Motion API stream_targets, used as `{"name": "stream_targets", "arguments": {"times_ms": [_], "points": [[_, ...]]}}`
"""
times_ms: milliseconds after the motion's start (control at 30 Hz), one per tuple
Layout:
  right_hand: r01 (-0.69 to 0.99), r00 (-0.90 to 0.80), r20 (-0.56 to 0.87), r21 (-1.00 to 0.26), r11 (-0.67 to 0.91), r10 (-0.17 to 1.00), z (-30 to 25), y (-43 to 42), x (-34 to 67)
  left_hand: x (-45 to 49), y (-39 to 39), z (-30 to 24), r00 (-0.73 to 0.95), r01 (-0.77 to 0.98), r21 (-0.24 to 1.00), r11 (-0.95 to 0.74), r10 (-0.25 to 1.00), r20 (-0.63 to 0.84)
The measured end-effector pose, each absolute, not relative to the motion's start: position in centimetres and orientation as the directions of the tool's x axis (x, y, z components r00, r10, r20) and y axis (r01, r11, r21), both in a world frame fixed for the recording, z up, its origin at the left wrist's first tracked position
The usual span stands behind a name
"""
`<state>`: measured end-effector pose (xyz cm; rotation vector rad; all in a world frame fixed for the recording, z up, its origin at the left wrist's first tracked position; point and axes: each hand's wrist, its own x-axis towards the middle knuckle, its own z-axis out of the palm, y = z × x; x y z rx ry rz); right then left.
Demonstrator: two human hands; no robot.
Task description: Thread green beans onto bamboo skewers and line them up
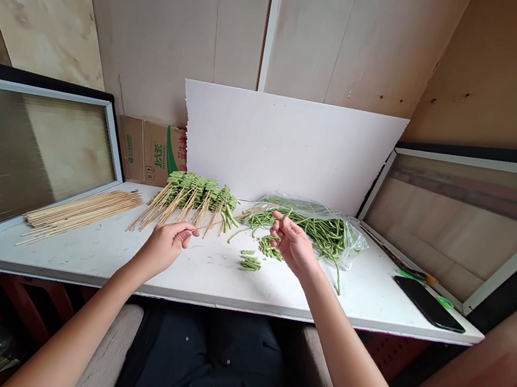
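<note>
My left hand [171, 239] is closed in a pinch on the end of a bamboo skewer [251, 212], which slants up to the right toward my other hand. Held above the table, my right hand [295, 245] pinches a short green bean piece [288, 213] close to the skewer's far tip; whether the tip has entered it I cannot tell. Below lie cut bean pieces [251, 263] in a small row, with a loose heap of pieces [270, 247] behind them. Filled bean skewers [199, 191] are stacked beyond my left hand.
Bare skewers [85, 210] lie in a pile at the left. Long green beans [326, 232] spill from a clear plastic bag [356, 236] at the back right. A black phone [428, 303] rests near the right edge. Behind stand a cardboard box [150, 151] and a white board [289, 149].
</note>
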<state>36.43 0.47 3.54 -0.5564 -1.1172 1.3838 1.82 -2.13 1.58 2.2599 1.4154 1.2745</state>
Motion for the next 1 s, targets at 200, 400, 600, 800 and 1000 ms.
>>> {"name": "stream_targets", "arguments": {"times_ms": [200,400,600,800,1000], "points": [[-0.448,-0.061,0.299,-0.861,0.242,0.952,3.9,0.3,36.5,1.5,-1.9,1.3,0.217,0.659,0.517,-0.547,0.796,0.565],[-0.441,-0.056,0.292,-0.865,0.238,0.955,4.1,0.2,36.6,1.6,-2.0,1.4,0.228,0.663,0.503,-0.554,0.790,0.570],[-0.430,-0.076,0.318,-0.866,0.257,0.945,4.0,-0.1,36.2,1.8,-2.1,1.4,0.214,0.676,0.504,-0.538,0.798,0.564],[-0.416,-0.055,0.314,-0.870,0.264,0.948,4.0,-0.2,35.8,1.8,-2.2,1.4,0.208,0.675,0.517,-0.527,0.807,0.553],[-0.369,-0.005,0.339,-0.875,0.313,0.941,3.9,-0.2,35.6,1.7,-2.1,1.3,0.200,0.687,0.518,-0.510,0.818,0.539]]}}
